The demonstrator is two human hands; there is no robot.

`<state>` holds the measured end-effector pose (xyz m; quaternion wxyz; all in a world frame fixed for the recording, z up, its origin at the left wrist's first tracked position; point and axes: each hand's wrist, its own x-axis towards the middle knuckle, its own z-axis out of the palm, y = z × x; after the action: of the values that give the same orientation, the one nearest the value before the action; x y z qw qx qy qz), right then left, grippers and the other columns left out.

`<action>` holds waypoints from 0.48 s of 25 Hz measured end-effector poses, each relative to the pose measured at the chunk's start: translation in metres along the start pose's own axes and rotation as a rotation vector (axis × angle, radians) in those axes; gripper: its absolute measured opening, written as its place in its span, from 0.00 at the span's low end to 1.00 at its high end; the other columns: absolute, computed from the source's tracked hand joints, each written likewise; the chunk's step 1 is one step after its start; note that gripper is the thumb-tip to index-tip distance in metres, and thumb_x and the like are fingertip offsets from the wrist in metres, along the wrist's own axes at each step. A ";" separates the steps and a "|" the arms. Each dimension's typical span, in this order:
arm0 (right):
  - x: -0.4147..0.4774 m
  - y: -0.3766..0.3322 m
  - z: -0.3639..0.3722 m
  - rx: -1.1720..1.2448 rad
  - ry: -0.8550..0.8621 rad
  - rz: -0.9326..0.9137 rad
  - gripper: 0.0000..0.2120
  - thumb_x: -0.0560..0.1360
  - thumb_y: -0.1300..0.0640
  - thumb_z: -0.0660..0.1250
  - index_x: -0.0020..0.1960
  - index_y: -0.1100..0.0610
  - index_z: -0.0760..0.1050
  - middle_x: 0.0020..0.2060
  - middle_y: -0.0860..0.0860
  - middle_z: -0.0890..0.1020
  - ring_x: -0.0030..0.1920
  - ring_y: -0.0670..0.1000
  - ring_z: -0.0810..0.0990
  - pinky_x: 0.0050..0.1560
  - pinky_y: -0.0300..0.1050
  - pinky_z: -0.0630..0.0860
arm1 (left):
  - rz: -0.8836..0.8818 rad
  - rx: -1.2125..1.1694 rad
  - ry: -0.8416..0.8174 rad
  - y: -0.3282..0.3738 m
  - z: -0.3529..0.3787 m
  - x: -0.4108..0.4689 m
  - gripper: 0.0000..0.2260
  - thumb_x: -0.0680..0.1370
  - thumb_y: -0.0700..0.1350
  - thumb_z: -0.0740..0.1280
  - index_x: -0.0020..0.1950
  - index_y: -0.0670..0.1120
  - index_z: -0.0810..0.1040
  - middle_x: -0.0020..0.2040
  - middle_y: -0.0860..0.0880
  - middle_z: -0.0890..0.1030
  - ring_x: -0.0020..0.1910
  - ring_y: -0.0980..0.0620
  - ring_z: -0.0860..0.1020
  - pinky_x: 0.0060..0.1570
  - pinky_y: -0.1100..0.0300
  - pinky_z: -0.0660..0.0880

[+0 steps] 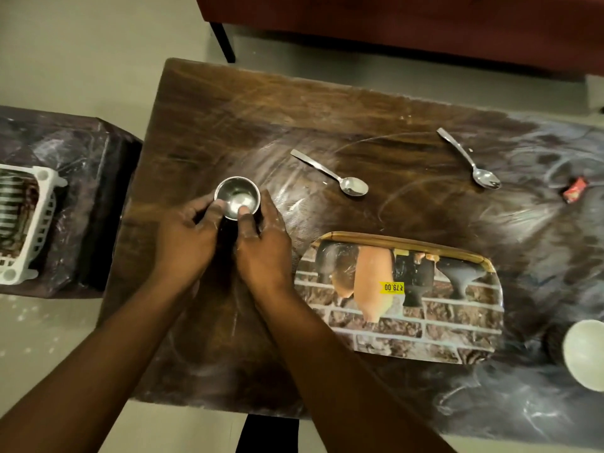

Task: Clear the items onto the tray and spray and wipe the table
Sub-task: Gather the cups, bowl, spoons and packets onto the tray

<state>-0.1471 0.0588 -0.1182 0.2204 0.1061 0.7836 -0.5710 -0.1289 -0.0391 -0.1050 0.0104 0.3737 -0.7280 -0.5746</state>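
Bare left forearm (108, 348), bare right forearm (327, 354), pale-streaked right grip (264, 253)

We saw a mirror-bright small round steel bowl (237, 201), a glossy, scuffed dark brown wooden table (228, 103), a smooth, shiny printed oblong tray (398, 331) and a matt white plastic slatted basket (32, 223).

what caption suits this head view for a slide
Left hand and right hand hold a cup at the table; two spoons and a bowl lie near the tray.
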 end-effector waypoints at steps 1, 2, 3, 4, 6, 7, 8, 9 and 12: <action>-0.007 0.002 -0.014 0.010 0.054 -0.022 0.25 0.87 0.48 0.61 0.83 0.50 0.66 0.80 0.49 0.71 0.80 0.49 0.68 0.81 0.50 0.65 | 0.004 -0.019 0.010 0.001 0.009 -0.013 0.12 0.86 0.43 0.67 0.67 0.44 0.85 0.57 0.47 0.88 0.58 0.50 0.86 0.64 0.51 0.81; -0.014 0.005 -0.031 0.017 0.101 -0.045 0.23 0.87 0.49 0.61 0.81 0.50 0.69 0.79 0.48 0.73 0.79 0.47 0.69 0.80 0.48 0.66 | 0.005 -0.049 0.011 0.002 0.020 -0.027 0.12 0.85 0.44 0.68 0.66 0.44 0.86 0.55 0.47 0.89 0.56 0.51 0.87 0.62 0.51 0.82; -0.021 0.009 -0.049 0.018 0.147 -0.065 0.22 0.87 0.50 0.62 0.80 0.50 0.71 0.77 0.47 0.75 0.78 0.45 0.71 0.79 0.45 0.67 | 0.001 -0.088 0.003 0.003 0.033 -0.041 0.12 0.85 0.44 0.70 0.65 0.43 0.86 0.55 0.47 0.90 0.56 0.51 0.87 0.61 0.52 0.83; -0.027 0.014 -0.070 0.015 0.193 -0.082 0.20 0.87 0.51 0.62 0.78 0.50 0.73 0.75 0.45 0.77 0.75 0.42 0.73 0.76 0.39 0.69 | -0.002 -0.121 -0.012 0.004 0.047 -0.054 0.12 0.84 0.45 0.71 0.65 0.43 0.87 0.55 0.47 0.90 0.57 0.52 0.88 0.60 0.53 0.83; -0.036 0.026 -0.112 0.022 0.263 -0.084 0.19 0.87 0.51 0.63 0.76 0.49 0.76 0.72 0.43 0.80 0.71 0.38 0.76 0.69 0.30 0.71 | 0.001 -0.140 -0.059 0.003 0.078 -0.079 0.13 0.83 0.47 0.73 0.65 0.45 0.87 0.56 0.51 0.90 0.57 0.56 0.88 0.58 0.56 0.83; -0.039 0.034 -0.130 0.029 0.281 -0.073 0.18 0.87 0.50 0.63 0.76 0.48 0.77 0.71 0.43 0.80 0.70 0.37 0.76 0.67 0.29 0.71 | -0.010 -0.150 -0.086 0.000 0.094 -0.089 0.12 0.82 0.47 0.74 0.64 0.47 0.88 0.55 0.54 0.91 0.55 0.58 0.88 0.55 0.59 0.84; -0.041 0.042 -0.145 0.033 0.289 -0.057 0.18 0.87 0.50 0.63 0.75 0.48 0.77 0.71 0.43 0.81 0.70 0.37 0.76 0.68 0.30 0.71 | -0.027 -0.166 -0.111 -0.004 0.107 -0.097 0.10 0.82 0.47 0.74 0.62 0.49 0.88 0.53 0.57 0.91 0.53 0.60 0.88 0.53 0.62 0.84; -0.043 0.050 -0.156 0.034 0.292 -0.037 0.18 0.87 0.49 0.63 0.75 0.49 0.77 0.71 0.43 0.81 0.70 0.37 0.76 0.67 0.29 0.71 | -0.040 -0.182 -0.137 -0.008 0.118 -0.103 0.09 0.82 0.46 0.74 0.61 0.50 0.88 0.51 0.60 0.90 0.52 0.62 0.88 0.50 0.65 0.84; -0.044 0.069 -0.173 0.007 0.285 0.011 0.18 0.87 0.49 0.63 0.75 0.50 0.78 0.71 0.44 0.81 0.69 0.37 0.76 0.62 0.19 0.67 | -0.033 -0.134 -0.126 -0.019 0.138 -0.115 0.11 0.82 0.46 0.74 0.64 0.47 0.88 0.50 0.62 0.90 0.52 0.63 0.88 0.51 0.63 0.85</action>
<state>-0.1187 0.2479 -0.1130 0.1096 0.1912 0.8045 -0.5515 -0.0969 0.1386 -0.1206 -0.0200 0.3473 -0.6810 -0.6444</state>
